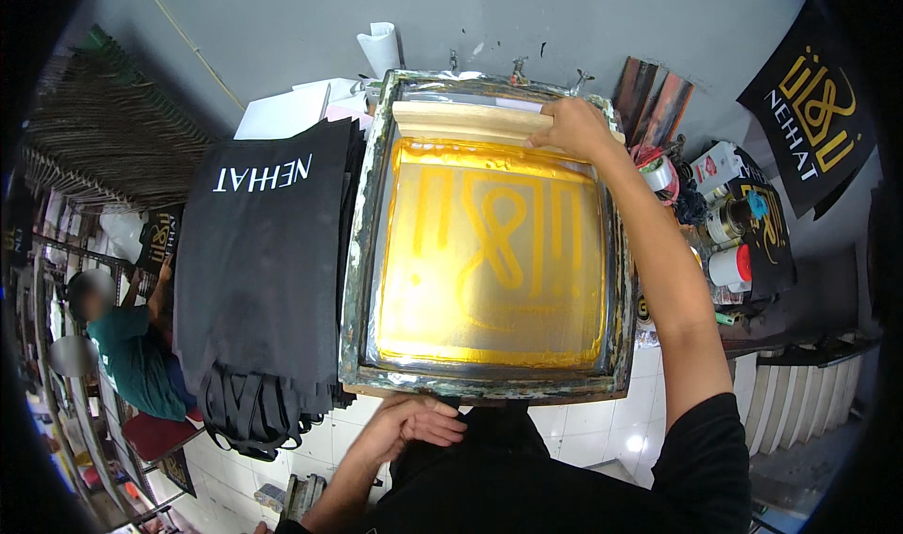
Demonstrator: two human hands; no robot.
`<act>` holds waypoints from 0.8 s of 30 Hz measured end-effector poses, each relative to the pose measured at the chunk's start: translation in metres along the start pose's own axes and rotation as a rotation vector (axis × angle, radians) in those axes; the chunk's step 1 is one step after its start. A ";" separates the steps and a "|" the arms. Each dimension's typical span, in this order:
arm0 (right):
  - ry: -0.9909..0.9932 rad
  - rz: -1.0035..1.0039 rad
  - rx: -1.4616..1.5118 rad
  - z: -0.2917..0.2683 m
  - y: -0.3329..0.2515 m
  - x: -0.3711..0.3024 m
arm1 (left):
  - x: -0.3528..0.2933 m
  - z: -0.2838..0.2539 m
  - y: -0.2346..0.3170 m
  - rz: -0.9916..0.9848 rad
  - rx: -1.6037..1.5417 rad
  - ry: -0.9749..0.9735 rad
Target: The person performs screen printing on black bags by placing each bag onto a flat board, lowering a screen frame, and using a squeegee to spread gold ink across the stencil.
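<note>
A screen-printing frame (352, 280) with a worn, paint-spotted rim lies in front of me. Yellow-gold ink coats its mesh (433, 318), where a looping design shows through. Across the far end of the mesh rests a wooden squeegee (461, 120), with a thick band of ink along its near side. My right hand (578, 131) is closed around the squeegee's right end, that arm reaching over the frame's right side. Just below the frame's near edge is my left hand (414, 428), fingers stretched loosely to the right and holding nothing I can see. Whether it touches the rim, I cannot tell.
A stack of black bags (268, 252) with white lettering lies left of the frame. Jars and cans (724, 223) crowd the right side. Metal clamps (519, 70) stand behind the frame. Another person in a green shirt (141, 360) is at the far left, beside racks.
</note>
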State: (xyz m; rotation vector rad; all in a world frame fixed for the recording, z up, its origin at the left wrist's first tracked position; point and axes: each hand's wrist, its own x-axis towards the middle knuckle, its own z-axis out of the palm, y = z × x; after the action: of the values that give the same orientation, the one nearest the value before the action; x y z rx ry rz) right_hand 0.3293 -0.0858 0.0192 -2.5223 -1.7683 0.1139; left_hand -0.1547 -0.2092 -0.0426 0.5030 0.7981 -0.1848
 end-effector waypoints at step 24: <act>0.216 0.032 -0.047 0.044 -0.046 -0.151 | 0.071 0.017 0.225 1.109 1.658 0.653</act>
State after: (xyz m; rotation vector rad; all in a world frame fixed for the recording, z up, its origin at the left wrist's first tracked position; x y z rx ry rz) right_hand 0.2311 -0.2122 -0.0165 -2.4851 -1.6672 -0.1931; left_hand -0.0178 -0.0210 -0.0029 2.5753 0.7178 0.4566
